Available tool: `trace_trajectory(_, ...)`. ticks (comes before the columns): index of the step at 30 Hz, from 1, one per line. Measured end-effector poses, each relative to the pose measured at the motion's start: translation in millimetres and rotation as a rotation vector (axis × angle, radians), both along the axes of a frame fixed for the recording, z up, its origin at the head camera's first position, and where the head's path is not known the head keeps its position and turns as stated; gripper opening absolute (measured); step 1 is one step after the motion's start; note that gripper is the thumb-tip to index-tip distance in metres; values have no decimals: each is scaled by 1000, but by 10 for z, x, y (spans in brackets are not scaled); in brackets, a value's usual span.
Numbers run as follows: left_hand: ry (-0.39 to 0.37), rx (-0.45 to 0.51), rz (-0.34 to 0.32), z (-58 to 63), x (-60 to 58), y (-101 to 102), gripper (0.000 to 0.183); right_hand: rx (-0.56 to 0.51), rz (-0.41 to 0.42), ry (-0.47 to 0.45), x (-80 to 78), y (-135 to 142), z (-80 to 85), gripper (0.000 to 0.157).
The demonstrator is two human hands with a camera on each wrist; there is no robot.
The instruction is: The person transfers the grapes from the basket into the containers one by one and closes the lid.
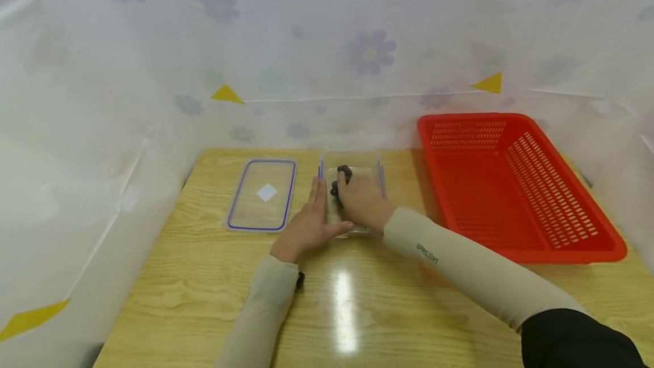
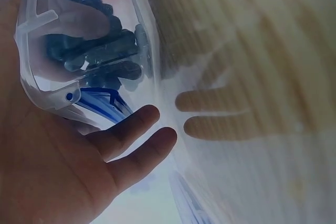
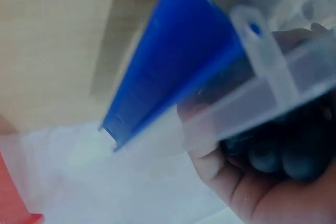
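A clear plastic box with blue side latches stands at the middle of the table. My right hand reaches down into it, fingers curled round a bunch of dark grapes. Seen through the clear wall in the left wrist view, the grapes lie close to the box floor. Right wrist view: dark round grapes fill the palm behind the box rim, and one blue latch sticks outward. My left hand rests against the box's left and near sides, its fingers straight and thumb spread along the near edge.
The box's lid, with a blue seal and a white label, lies flat on the table left of the box. A large red basket stands at the right. A flowered white sheet hangs behind the wooden table.
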State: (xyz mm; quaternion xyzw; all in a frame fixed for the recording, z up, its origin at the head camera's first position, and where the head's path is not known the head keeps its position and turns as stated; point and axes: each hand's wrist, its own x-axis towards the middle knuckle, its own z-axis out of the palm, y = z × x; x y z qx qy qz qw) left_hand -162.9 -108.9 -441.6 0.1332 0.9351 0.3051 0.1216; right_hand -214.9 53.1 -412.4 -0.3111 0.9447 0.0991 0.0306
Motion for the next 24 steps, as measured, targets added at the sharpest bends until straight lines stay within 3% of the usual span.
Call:
trace_trajectory(7,-23,-7,13,1,6,22,124,-191,-76,-219,4,91,-60,101)
trace_trajectory(12,-23,1,9,6,-7,33,122,-323,-106,-388,-95,205,-45,97)
trace_trajectory(20,-33,-10,10,32,2,29,123,-379,-19,-398,-246,302,165,63)
trace_trajectory(24,-29,-5,8,36,14,25,123,-367,16,-422,-255,336,250,61)
